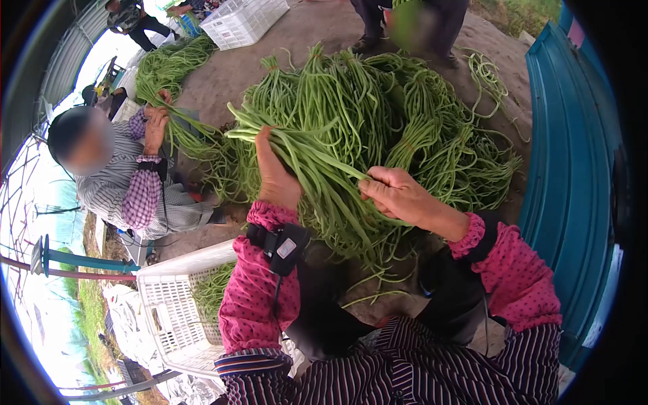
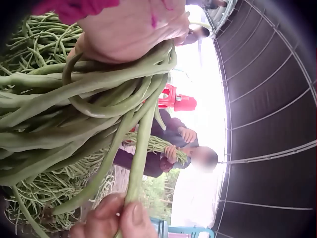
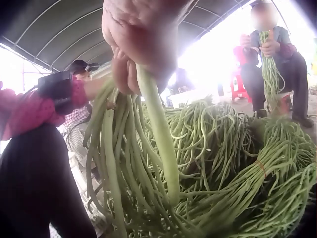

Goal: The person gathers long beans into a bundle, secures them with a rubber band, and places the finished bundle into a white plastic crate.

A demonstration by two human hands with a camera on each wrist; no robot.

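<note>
Sorting long beans was the step in hand, as I judged it: gathering loose pods into a bunch. The left hand (image 1: 275, 177) gripped the bunch (image 1: 317, 169) near its stem ends, fingers curled round it, holding it up over the big pile (image 1: 418, 128) on the ground. The right hand (image 1: 395, 194) pinched a single bean (image 3: 159, 134) between thumb and fingers and drew it alongside the rest. A white crate (image 1: 177, 304) with some beans in it stood near, to the left. Another person (image 1: 128, 182) sat at far left with their own bunch. The next move probably called for evening the ends while the left grip stayed firm, so no pod slipped loose.
</note>
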